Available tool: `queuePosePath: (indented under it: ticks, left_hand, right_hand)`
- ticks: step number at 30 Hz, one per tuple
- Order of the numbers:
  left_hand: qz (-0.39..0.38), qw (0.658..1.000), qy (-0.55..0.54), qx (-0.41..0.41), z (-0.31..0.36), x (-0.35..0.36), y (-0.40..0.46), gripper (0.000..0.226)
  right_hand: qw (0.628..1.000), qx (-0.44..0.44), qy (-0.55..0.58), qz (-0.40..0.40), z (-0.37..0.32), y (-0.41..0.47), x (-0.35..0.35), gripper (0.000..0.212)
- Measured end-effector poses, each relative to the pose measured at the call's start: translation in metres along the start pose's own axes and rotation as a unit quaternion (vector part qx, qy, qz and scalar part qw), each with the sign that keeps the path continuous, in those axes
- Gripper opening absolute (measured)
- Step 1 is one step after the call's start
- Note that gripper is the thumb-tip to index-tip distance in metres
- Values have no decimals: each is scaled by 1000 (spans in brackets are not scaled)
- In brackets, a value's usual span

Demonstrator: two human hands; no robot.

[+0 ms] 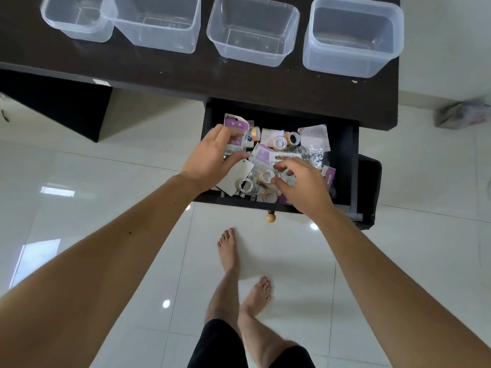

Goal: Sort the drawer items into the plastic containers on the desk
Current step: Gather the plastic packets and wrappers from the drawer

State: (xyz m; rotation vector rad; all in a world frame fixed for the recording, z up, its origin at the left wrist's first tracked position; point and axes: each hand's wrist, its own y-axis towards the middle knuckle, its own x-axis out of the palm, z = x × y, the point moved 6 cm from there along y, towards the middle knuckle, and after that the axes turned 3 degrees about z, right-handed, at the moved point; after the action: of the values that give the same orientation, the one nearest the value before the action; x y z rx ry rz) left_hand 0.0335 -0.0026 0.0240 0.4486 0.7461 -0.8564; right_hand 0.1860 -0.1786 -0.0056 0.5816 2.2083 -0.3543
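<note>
The dark drawer (342,160) stands pulled out under the desk, full of small stationery: tape rolls (279,141), purple-and-white packets (235,122), a sticky note pack (283,157) and silver clips (317,154). My left hand (210,160) hovers over the drawer's left side, fingers spread and curled above a packet. My right hand (303,184) reaches into the front right part, fingertips pinching at a small tape roll (267,176). Several clear plastic containers (252,30) line the dark desk (186,73) above, all empty.
The drawer's round wooden knob (271,217) points at my bare feet (229,251) on glossy white tiles. A dark box (369,192) sits beside the drawer at right. A blurred bundle (463,114) lies on the floor at far right.
</note>
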Motion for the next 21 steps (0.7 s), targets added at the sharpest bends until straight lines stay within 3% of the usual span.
queuePosePath:
  ticks: [5,8,11,17,21]
  left_hand:
    - [-78,997,3,-6,-5,30,0,48]
    - [-123,992,8,-31,-12,46,-4,49]
    - [-132,991,6,-35,-13,52,-4,47]
    - [-141,989,-14,-36,-7,64,4,43]
    - [-133,989,-36,-48,-1,79,17,48]
  right_hand:
    - [996,48,-74,25,14,2,-6,35]
    - [987,89,-134,-7,28,6,-9,41]
    - [979,113,-159,-55,41,9,-8,32]
    - [988,99,-109,-44,40,10,-17,3]
    - [991,119,-24,-55,42,12,-28,6]
